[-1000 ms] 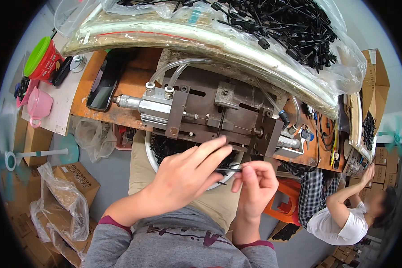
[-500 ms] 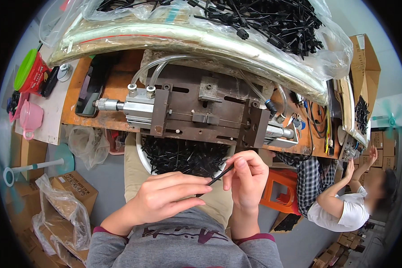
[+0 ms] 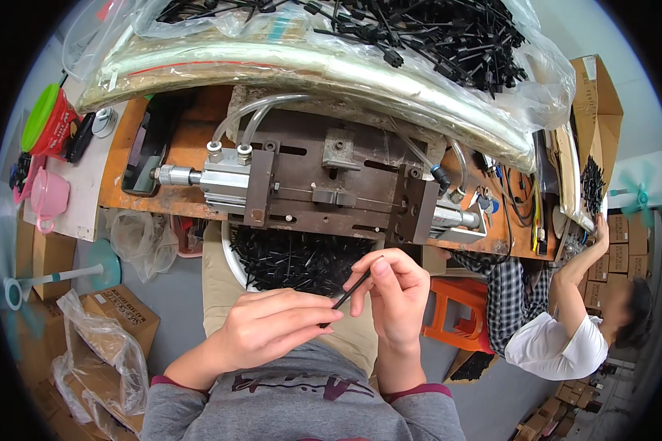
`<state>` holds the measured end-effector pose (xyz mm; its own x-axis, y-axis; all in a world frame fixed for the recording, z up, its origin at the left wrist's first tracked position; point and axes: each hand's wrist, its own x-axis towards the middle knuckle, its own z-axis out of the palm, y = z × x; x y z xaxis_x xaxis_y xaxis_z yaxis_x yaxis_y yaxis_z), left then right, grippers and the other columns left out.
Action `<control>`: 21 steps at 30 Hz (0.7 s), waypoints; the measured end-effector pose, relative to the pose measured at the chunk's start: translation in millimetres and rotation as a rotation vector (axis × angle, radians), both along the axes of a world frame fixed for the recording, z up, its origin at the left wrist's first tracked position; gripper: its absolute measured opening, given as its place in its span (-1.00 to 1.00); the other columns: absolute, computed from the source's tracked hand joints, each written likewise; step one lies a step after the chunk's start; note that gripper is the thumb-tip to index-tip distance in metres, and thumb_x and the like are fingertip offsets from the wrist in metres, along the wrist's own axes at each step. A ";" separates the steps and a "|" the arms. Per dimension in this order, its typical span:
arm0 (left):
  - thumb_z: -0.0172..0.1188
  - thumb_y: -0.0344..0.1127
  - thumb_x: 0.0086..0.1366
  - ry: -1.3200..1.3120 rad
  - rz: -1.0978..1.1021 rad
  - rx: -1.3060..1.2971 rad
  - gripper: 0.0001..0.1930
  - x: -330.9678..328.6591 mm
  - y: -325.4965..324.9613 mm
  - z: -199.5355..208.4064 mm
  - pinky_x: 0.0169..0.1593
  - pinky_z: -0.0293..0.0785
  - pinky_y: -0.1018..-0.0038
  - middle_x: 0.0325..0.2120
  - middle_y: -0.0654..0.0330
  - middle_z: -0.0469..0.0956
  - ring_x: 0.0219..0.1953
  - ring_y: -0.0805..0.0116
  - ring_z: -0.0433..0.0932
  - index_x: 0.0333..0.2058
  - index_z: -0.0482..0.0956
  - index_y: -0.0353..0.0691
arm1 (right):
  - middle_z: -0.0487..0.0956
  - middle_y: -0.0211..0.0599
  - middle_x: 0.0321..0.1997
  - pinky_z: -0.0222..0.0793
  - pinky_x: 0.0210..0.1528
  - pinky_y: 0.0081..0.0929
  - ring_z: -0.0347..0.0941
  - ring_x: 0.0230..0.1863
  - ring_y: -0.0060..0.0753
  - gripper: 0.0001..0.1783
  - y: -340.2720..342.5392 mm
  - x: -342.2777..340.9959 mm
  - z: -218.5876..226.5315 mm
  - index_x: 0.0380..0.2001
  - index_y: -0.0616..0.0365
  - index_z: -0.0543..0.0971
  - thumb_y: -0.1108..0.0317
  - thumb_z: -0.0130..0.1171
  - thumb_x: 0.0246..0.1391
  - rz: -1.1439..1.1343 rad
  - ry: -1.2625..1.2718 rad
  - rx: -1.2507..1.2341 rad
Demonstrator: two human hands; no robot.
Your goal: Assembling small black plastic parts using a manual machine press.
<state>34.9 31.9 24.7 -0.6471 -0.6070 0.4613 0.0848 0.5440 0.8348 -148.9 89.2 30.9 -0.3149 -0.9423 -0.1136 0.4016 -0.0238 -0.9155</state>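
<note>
A thin black plastic rod point(image 3: 352, 288) slants between my two hands, above my lap. Its lower end sits in the closed fingers of my left hand point(image 3: 276, 323). The thumb and forefinger of my right hand point(image 3: 396, 298) pinch it near the upper end. Just beyond my hands, a white basin point(image 3: 237, 270) rests at my lap, heaped with black plastic parts point(image 3: 294, 257). Over the basin's far side stands a dark metal fixture point(image 3: 301, 204) on the bench, with a silver cylinder point(image 3: 226, 184) at its left and another cylinder point(image 3: 449, 217) at its right.
A clear plastic bag point(image 3: 449, 110) of black parts lies behind the fixture. A phone-like dark device point(image 3: 146, 158) and a pink cup point(image 3: 50, 192) are left. At right, a co-worker point(image 3: 566, 342) reaches up near an orange stool point(image 3: 449, 312). Cardboard boxes point(image 3: 129, 312) stand lower left.
The rod has tilted more upright between my fingers, and my right hand has shifted slightly left. The co-worker's arm has stretched up toward the bench's right end.
</note>
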 end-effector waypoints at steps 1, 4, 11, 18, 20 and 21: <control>0.39 -0.50 0.00 0.013 -0.003 0.006 -0.74 -0.2 1.6 -1.2 -0.35 0.59 0.48 -0.29 0.12 0.64 -0.39 0.29 0.64 -0.26 0.67 -0.30 | 0.59 -0.11 -0.44 0.37 -0.57 -0.64 0.48 -0.64 -0.50 -0.82 2.5 1.0 -1.4 -0.35 0.39 0.54 0.45 0.08 0.25 0.000 0.005 0.002; 0.38 -0.47 0.02 0.038 0.009 -0.079 -0.75 -0.6 -0.6 -2.8 -0.36 0.57 0.48 -0.31 0.17 0.61 -0.39 0.31 0.61 -0.26 0.65 -0.29 | 0.58 -0.08 -0.45 0.34 -0.58 -0.67 0.45 -0.66 -0.52 -0.84 -0.4 5.1 -3.0 -0.35 0.38 0.52 0.47 0.06 0.25 -0.042 0.046 -0.020; 0.36 -0.39 0.05 0.062 0.025 -0.178 -0.74 -0.8 0.5 4.9 -0.39 0.54 0.52 -0.32 0.22 0.58 -0.38 0.35 0.58 -0.23 0.64 -0.22 | 0.57 -0.04 -0.48 0.32 -0.67 -0.66 0.43 -0.70 -0.47 -0.73 -3.7 4.8 -0.9 -0.31 0.42 0.52 0.35 0.05 0.29 -0.030 -0.005 -0.092; 0.37 -0.48 0.00 0.084 0.033 -0.126 -0.74 2.8 1.1 -4.2 -0.37 0.55 0.47 -0.29 0.14 0.60 -0.41 0.31 0.59 -0.26 0.65 -0.33 | 0.59 0.05 -0.38 0.45 -0.52 -0.58 0.50 -0.61 -0.39 -0.54 -8.7 2.6 -1.6 -0.14 0.47 0.52 0.19 -0.16 0.38 0.119 -0.115 -0.095; 0.37 -0.48 0.00 0.078 0.023 -0.133 -0.74 3.2 0.4 -2.4 -0.37 0.56 0.47 -0.29 0.12 0.60 -0.41 0.30 0.60 -0.27 0.65 -0.33 | 0.59 0.06 -0.37 0.44 -0.51 -0.58 0.50 -0.60 -0.39 -0.55 -7.7 1.2 0.4 -0.13 0.47 0.52 0.21 -0.15 0.37 0.125 -0.148 -0.107; 0.38 -0.49 -0.01 0.067 0.007 -0.118 -0.74 4.0 0.3 -1.7 -0.35 0.56 0.47 -0.28 0.11 0.61 -0.41 0.29 0.60 -0.26 0.66 -0.33 | 0.59 0.06 -0.37 0.44 -0.50 -0.58 0.51 -0.60 -0.40 -0.57 -7.2 0.9 1.2 -0.13 0.46 0.52 0.23 -0.13 0.37 0.124 -0.146 -0.116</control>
<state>38.9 32.2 23.0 -0.6087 -0.5505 0.5714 0.1340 0.6385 0.7579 -148.0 82.1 32.1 -0.1838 -0.9822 -0.0379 0.5358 -0.0677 -0.8416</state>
